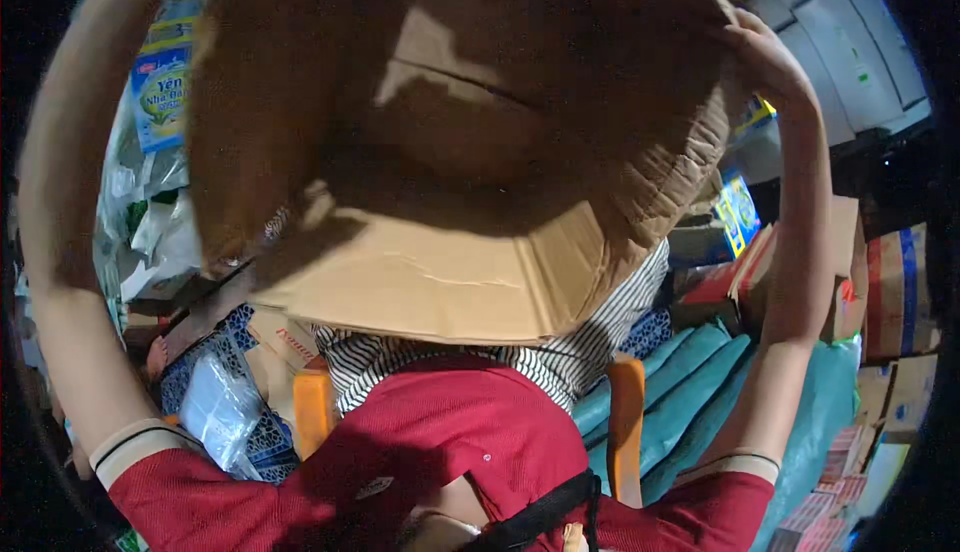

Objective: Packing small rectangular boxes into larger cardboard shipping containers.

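A large brown cardboard box is held up in front of me, its open side facing me and its inside mostly in shadow. One creased flap hangs toward my lap. On the box's upper right edge, my right hand is closed, fingers wrapped over the cardboard. My left arm is raised along the box's left side and runs out of the picture at the top, so the left hand is hidden. The far side of the box is cut off by the upper edge.
Orange chair arms flank me. Green wrapped bundles lie to the right, with stacked cartons beyond. White boxes are piled at upper right. On the left are blue packets and a clear plastic-wrapped pack.
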Demonstrator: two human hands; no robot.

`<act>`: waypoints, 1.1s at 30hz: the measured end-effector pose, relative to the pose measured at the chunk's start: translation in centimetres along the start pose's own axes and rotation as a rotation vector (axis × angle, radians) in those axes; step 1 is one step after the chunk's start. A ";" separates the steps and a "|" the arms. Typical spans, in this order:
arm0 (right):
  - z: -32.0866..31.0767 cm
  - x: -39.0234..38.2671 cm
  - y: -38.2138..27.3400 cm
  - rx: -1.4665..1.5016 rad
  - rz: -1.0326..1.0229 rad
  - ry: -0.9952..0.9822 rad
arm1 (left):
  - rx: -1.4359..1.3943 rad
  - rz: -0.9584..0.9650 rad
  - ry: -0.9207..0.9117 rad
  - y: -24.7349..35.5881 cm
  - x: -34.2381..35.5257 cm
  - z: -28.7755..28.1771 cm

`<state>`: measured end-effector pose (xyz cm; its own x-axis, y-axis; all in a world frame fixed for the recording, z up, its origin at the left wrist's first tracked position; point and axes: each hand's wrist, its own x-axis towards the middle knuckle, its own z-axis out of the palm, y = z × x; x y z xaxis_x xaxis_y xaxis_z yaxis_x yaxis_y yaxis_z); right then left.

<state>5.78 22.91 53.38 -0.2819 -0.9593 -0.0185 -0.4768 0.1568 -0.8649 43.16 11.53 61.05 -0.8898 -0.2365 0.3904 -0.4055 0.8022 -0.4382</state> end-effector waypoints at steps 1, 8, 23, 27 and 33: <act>0.3 0.1 0.5 -0.023 -0.042 -0.213 | -0.035 -0.083 -0.142 -0.2 -0.2 0.7; 4.2 5.8 5.3 -0.341 0.073 -0.318 | -0.572 -0.160 -0.298 -3.6 -5.2 17.6; 20.0 9.3 16.0 -0.729 -0.110 0.088 | -0.615 -0.827 -0.456 -5.2 -16.8 41.5; 19.8 2.8 19.4 -0.646 -0.015 0.127 | -1.000 -0.991 -0.461 -4.7 -15.6 39.4; 17.8 -0.7 18.9 -0.684 0.129 0.206 | -1.009 -0.912 -0.293 -2.4 -9.7 36.8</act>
<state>11.82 22.40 28.11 -0.4901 -0.8700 0.0540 -0.8241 0.4423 -0.3537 45.07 -8.30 28.57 -0.4579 -0.8888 -0.0182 -0.6473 0.3193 0.6921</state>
